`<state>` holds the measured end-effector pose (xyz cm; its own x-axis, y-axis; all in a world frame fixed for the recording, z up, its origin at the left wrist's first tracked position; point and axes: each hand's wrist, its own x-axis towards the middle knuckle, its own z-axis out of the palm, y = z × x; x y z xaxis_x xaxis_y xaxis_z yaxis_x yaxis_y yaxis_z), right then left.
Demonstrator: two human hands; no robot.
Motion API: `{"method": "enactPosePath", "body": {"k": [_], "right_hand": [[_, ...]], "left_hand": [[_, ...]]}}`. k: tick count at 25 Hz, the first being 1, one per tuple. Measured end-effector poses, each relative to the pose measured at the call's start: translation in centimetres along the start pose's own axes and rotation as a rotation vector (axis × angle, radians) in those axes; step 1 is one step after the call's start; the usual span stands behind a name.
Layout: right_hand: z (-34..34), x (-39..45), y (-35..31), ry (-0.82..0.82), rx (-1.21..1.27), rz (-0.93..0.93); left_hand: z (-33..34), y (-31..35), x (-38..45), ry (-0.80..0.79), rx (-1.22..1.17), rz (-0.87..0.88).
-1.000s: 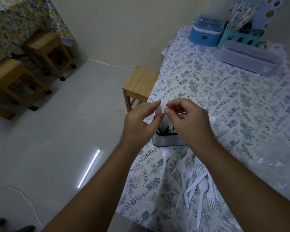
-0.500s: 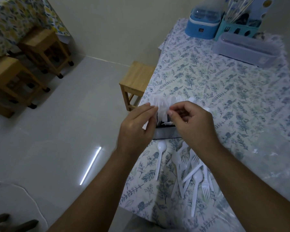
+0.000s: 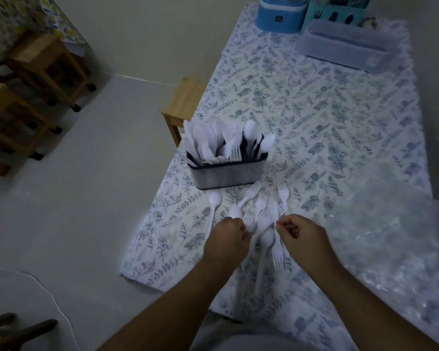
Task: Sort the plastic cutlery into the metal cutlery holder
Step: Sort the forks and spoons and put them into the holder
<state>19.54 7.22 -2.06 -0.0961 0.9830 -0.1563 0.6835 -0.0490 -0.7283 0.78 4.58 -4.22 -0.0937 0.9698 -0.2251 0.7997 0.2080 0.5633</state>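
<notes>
The metal cutlery holder [image 3: 226, 173] stands on the flowered tablecloth, with white knives at its left, forks in the middle and spoons at its right. In front of it lies a loose pile of white plastic forks and spoons [image 3: 262, 211]. One spoon [image 3: 213, 205] lies apart to the left of the pile. My left hand [image 3: 228, 240] is on the pile's left side, fingers curled round the handle of a spoon [image 3: 236, 211]. My right hand [image 3: 303, 238] hovers at the pile's right side with curled fingers, and I see nothing in it.
A crumpled clear plastic bag [image 3: 390, 236] lies to the right of the pile. At the table's far end stand a blue box [image 3: 279, 13], a teal basket [image 3: 340, 13] and a long lidded container [image 3: 347, 44]. A wooden stool [image 3: 185, 102] stands beside the table's left edge.
Both hands have dropped back from above the holder to the loose pile near me. The cutlery they were setting in now stands in the holder. The view has tilted down.
</notes>
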Motion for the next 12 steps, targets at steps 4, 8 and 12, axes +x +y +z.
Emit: {"method": "enactPosePath", "body": {"k": [4,8,12], "right_hand": [[-1.3,-1.4,2.3,-0.092,0.008,0.077],[-2.0,-1.7,2.7,-0.130,0.023,0.093],[-2.3,-1.7,2.1,-0.160,0.054,0.103]], "left_hand": [[0.5,1.0,0.2,0.065,0.088,-0.098],[0.1,1.3,1.5,0.089,0.071,-0.114],[-0.3,1.8,3.1,0.081,0.102,-0.188]]}}
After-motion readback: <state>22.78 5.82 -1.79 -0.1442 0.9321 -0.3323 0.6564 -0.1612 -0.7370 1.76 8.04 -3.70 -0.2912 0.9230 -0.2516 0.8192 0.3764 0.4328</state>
